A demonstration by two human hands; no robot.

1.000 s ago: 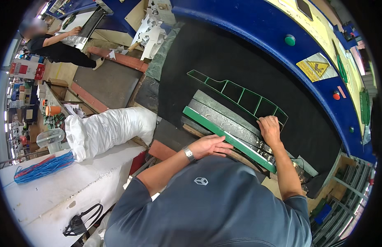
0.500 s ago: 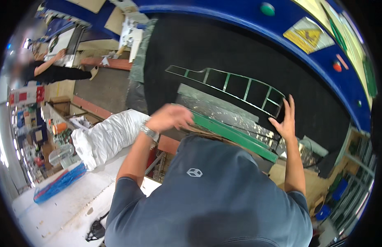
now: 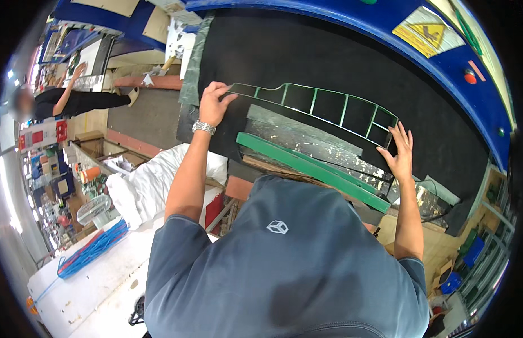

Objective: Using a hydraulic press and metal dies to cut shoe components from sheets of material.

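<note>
On the black sheet [image 3: 244, 50] lies a cutting die [image 3: 313, 101], a long open frame of thin metal strips with several green-edged crossbars. One long side is curved and the other is nearly straight. My left hand [image 3: 215, 105], with a metal-band watch at its wrist, pinches the narrow left tip between thumb and fingers. At the wide right end, my right hand [image 3: 400, 153] has its thumb and fingers closed about the corner of the frame. Just nearer to me than the die is a worn, speckled grey board [image 3: 306, 137].
A green bar [image 3: 312, 172] runs along the near edge. Beyond the sheet curves a blue machine beam [image 3: 351, 16] with a yellow warning sign [image 3: 428, 35]. To the left are a white sack [image 3: 154, 183] and blue cord [image 3: 95, 248]. Another person [image 3: 53, 104] stands far left.
My left hand has moved left and away from me, from above the green bar to the die's narrow tip, and has closed on it. My right hand has closed in at the wide end.
</note>
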